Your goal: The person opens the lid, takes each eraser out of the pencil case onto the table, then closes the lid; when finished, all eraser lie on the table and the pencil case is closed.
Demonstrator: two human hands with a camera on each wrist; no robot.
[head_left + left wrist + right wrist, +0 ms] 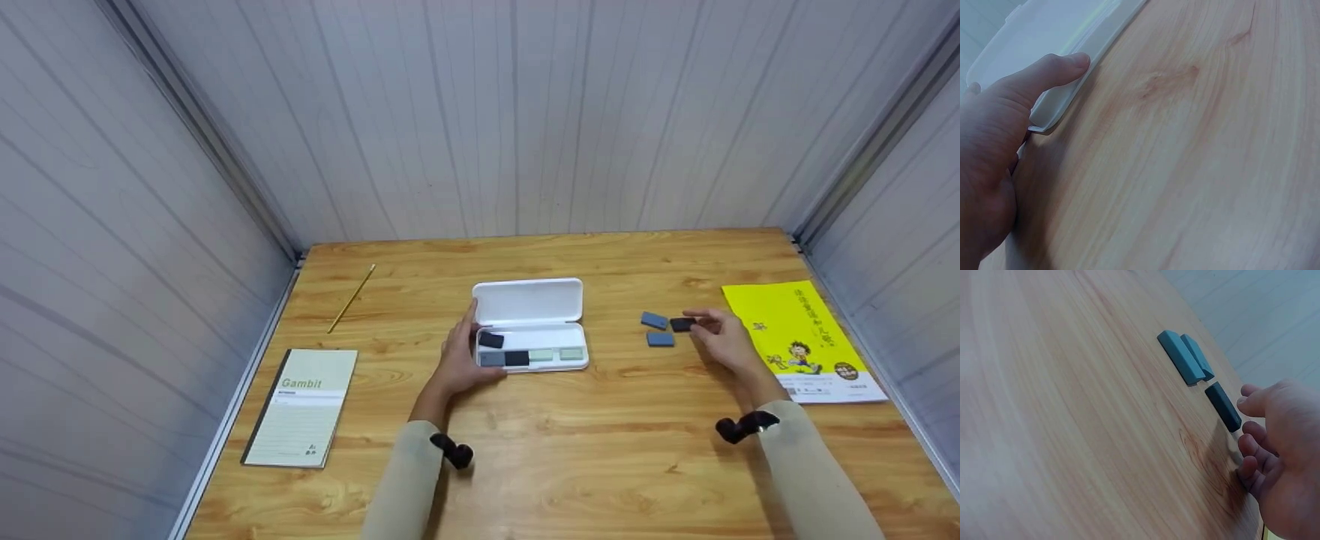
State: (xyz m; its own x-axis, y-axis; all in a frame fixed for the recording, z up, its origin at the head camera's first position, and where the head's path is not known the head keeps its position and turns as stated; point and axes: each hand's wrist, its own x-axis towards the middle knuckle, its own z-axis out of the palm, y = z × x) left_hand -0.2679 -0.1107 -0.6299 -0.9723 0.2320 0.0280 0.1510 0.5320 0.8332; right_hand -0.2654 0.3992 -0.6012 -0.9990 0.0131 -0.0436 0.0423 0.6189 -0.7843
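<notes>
An open white pencil case lies mid-table, its lid folded back. My left hand grips its left end, the thumb along the front edge. Inside, a black eraser lies askew at the back left; along the front run a grey-blue eraser, a black one and two pale green ones. To the right, my right hand reaches to another black eraser, with thumb and fingertips at its right end but not closed round it. Two blue erasers lie just left of that one.
A yellow book lies at the right, partly under the right forearm. A Gambit notebook is at the left, with a pencil behind it. Pale panel walls stand at the back and both sides of the wooden table.
</notes>
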